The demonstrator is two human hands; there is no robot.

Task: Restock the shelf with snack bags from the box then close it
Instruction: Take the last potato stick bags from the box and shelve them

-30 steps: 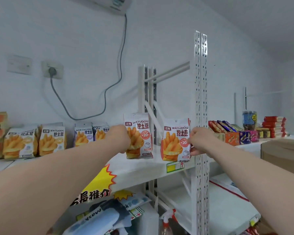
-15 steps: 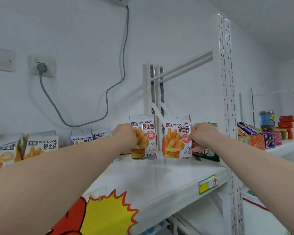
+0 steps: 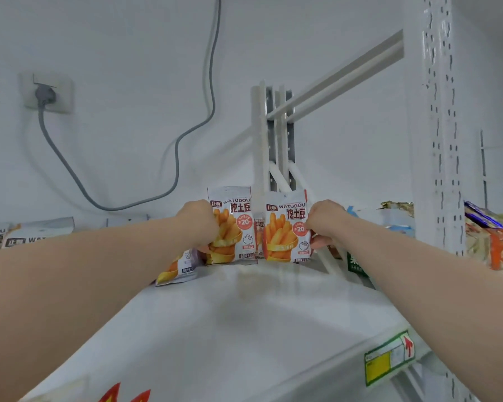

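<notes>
While left hand [image 3: 199, 224] and right hand [image 3: 325, 224] clamp snack bags [image 3: 235, 227] mid-frame | seat bases flat on shelf [image 3: 273, 329] | release gently

Noted: left white-and-orange snack bag [image 3: 236, 227] and right white-and-orange snack bag [image 3: 287, 231] are thin plastic film, glossy, crinkled at the seams. White flat shelf board [image 3: 273, 323]: painted metal, smooth, with a faint sheen mirroring the bags. White perforated upright post [image 3: 439, 140]: painted metal, semi-gloss. Grey wall cable [image 3: 177, 146]: matt plastic sheath.
</notes>
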